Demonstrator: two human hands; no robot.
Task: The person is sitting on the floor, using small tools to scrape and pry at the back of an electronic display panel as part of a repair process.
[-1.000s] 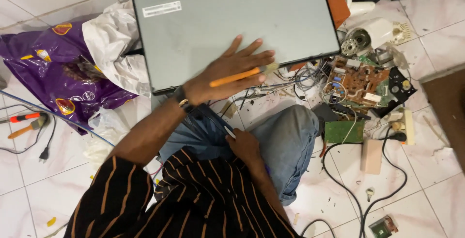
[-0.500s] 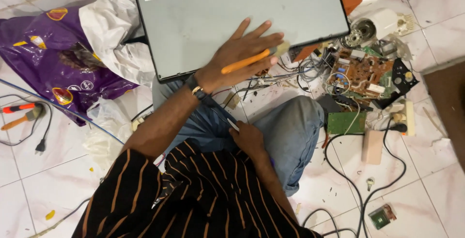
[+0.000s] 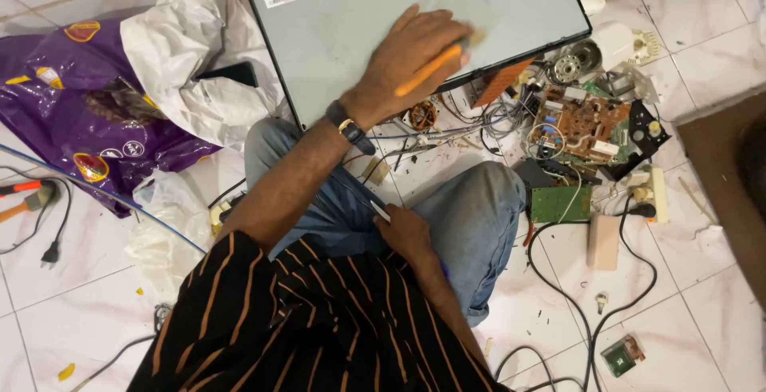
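Meanwhile the left hand (image 3: pixel 411 57) lay spread, fingers apart, on the grey panel (image 3: pixel 383 17), an orange screwdriver (image 3: pixel 431 69) pinned beneath its fingers. Right hand (image 3: pixel 407 232) rested on the jeans-clad lap nearer the body, closed round a small white object (image 3: pixel 381 211) I could not identify. Just right of the left hand lay a brown circuit board (image 3: pixel 578 124) amid tangled wires on the floor.
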